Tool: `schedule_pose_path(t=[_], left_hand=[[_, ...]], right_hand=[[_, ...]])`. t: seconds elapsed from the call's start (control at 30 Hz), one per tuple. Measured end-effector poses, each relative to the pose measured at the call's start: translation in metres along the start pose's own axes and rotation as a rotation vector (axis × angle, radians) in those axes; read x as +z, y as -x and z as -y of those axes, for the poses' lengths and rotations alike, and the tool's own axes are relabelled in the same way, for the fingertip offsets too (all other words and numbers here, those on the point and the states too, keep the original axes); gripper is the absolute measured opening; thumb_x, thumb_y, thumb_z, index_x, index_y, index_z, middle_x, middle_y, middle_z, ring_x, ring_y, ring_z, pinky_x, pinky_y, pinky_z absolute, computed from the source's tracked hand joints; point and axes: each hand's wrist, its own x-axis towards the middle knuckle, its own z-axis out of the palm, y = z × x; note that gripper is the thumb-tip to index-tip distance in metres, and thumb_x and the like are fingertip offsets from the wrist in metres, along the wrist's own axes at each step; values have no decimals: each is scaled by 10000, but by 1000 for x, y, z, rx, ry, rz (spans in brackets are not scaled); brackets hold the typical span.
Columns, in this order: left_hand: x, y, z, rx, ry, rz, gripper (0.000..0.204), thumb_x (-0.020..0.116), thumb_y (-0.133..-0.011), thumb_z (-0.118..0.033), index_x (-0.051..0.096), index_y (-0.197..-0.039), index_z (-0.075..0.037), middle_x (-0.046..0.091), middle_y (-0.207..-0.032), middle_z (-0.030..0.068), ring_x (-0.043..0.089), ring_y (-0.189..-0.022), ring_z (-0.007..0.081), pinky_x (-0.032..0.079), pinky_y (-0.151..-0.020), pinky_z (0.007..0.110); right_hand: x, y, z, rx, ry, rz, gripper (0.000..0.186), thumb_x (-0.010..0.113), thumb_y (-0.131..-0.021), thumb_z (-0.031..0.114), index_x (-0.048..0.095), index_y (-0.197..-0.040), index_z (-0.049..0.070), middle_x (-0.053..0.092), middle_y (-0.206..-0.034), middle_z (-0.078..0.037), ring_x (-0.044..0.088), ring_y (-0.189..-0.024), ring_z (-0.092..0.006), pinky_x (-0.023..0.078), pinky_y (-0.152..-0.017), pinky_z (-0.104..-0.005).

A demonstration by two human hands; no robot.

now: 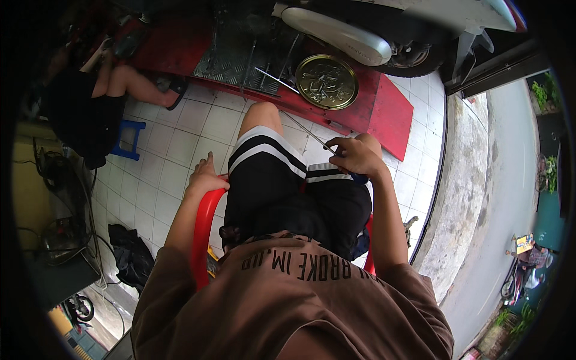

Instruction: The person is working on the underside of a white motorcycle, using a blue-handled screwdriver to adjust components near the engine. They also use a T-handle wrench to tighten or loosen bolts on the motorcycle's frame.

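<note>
My left hand (205, 177) lies on the armrest of the red plastic chair (204, 231) I sit in, fingers stretched out past its front end and holding nothing. Above my right thigh, my right hand (355, 157) is closed round a long thin metal rod (308, 131), which slants forward and left over the gap between my knees. Its gripped end is mostly hidden by the fingers. Just ahead stands a round gold-coloured tray (327, 82) with small metal parts in it, on a low red platform (384, 114). Another metal rod (276, 80) leans across the tray's left rim.
A motorcycle (336, 36) stands on the platform beyond the tray. At far left, another person (78, 114) sits by a blue stool (128, 139). Cables and a black cloth (130, 255) lie left of my chair. A concrete ledge and street (504, 180) run along the right.
</note>
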Motion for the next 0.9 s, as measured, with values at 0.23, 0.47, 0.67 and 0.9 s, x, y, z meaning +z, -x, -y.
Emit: schedule_pose_path(t=[0.23,0.47,0.67,0.9], left_hand=[[-56,56,-77,594,208,-328,705,713,-773,-277,424,-1355,-1,367,-1408,247,381,-1300,402,354,-1068,434],[-73,-44,-180,900,381,-276,409,673,-816,-220,614,-1134,30,624,-1146,200,594,-1094,320,464,-927,376],[-36,-177,-284,762,136,-40,280,657,-809,-147,672,-1041,10,698,-907,180,672,-859,321,521,-787,385],[1,-271,-353,942,-148,-348,202,641,-812,-157,682,-986,-64,655,-984,130,631,-949,297,516,-801,418]], right_hand=[[0,53,-38,-153,-486,-215,362,625,-746,98,642,-1048,-102,649,-712,-109,614,-605,-149,484,-576,-274],[-52,4,-23,50,-315,-250,282,642,-763,201,701,-912,-30,680,-734,-113,624,-590,-167,514,-604,-295],[-96,-127,-124,393,95,-112,213,603,-789,161,692,-889,-6,676,-710,-142,670,-664,-216,520,-624,-336],[-97,-168,-178,448,-35,-19,341,576,-809,241,684,-1091,82,691,-954,-157,676,-858,-277,525,-796,-378]])
